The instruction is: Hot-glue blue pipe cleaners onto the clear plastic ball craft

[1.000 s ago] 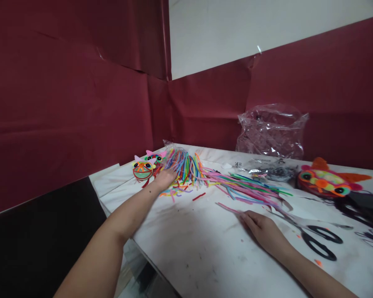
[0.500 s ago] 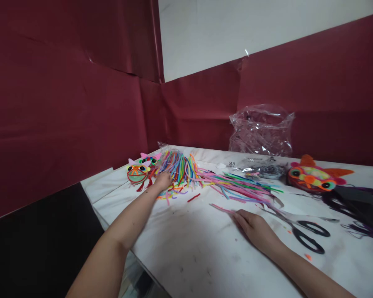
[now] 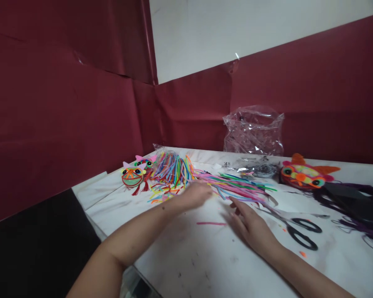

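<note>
My left hand (image 3: 195, 194) reaches over the white table (image 3: 186, 256) to the near edge of a spread of long coloured strips (image 3: 236, 184); its fingers are blurred and turned away. My right hand (image 3: 251, 225) lies palm down on the table with fingers stretched out, holding nothing. A short pink strip (image 3: 211, 224) lies loose just left of that hand. A bundle of many-coloured strips (image 3: 172, 167) sits further back on the left, with short scraps in front of it.
Two small colourful craft faces (image 3: 133, 176) stand at the far left corner. A larger orange and pink face (image 3: 303, 176) rests on dark material at right. Black-handled scissors (image 3: 301, 231) lie right of my right hand. A crumpled clear plastic bag (image 3: 253, 132) stands against the red wall.
My left hand has moved right, from the coloured bundle to the spread of long strips. My right hand shifted slightly and the pink strip now lies free beside it.
</note>
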A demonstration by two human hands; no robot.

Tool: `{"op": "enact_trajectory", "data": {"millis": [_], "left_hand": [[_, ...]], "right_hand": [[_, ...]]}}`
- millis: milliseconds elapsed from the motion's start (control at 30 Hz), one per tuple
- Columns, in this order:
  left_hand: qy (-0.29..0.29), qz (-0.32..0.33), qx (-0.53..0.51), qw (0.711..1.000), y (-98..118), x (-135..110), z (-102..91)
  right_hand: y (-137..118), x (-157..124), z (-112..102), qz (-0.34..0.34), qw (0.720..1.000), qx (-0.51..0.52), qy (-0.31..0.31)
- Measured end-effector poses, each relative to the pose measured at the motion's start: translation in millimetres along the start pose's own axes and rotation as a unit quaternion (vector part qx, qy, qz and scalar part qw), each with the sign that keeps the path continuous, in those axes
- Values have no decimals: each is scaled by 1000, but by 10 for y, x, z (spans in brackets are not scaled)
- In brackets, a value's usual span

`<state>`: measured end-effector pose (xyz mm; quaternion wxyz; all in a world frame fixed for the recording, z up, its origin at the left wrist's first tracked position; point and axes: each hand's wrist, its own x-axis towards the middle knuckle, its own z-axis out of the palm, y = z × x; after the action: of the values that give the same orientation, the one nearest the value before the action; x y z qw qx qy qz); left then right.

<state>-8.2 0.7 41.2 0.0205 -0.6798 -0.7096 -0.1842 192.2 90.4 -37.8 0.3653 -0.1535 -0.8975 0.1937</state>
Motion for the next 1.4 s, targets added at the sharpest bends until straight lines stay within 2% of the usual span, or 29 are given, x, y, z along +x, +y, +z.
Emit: {"op": "enact_trajectory", "data": {"millis": [100,167,300,433,700,933,1067,1133,1300,1400], "left_hand": [[-80,63,-29,994,442,-36,320],[-108,59,-51,991,560,-60,444],[-134,20,-81,987,498,-68,528],[-135,-6,-68,988,395,-57,535],[-132,10,55,990,440,-118,498],[-123,3,113,986,285,-214,443],[-119,56,107,985,184,-372,400],[-105,56,140,983,26,-416,358],[-43,-49,209,976,-604,-369,62],[8,-100,228,968,-810,-338,-115]], "right_hand": [[26,-8,-33,3,1000,1,-14],[41,-3,-68,5,999,-10,-40],[58,28,-110,-12,996,-32,-83],[25,44,-95,-21,991,-71,-114],[-88,55,-90,-2,990,-116,-79],[-111,62,-73,33,983,-133,-121],[-65,67,-87,45,988,-103,-104],[-39,77,-97,44,988,-105,-108],[-33,100,-100,43,985,-116,-119],[-44,106,-94,44,985,-119,-120]]}}
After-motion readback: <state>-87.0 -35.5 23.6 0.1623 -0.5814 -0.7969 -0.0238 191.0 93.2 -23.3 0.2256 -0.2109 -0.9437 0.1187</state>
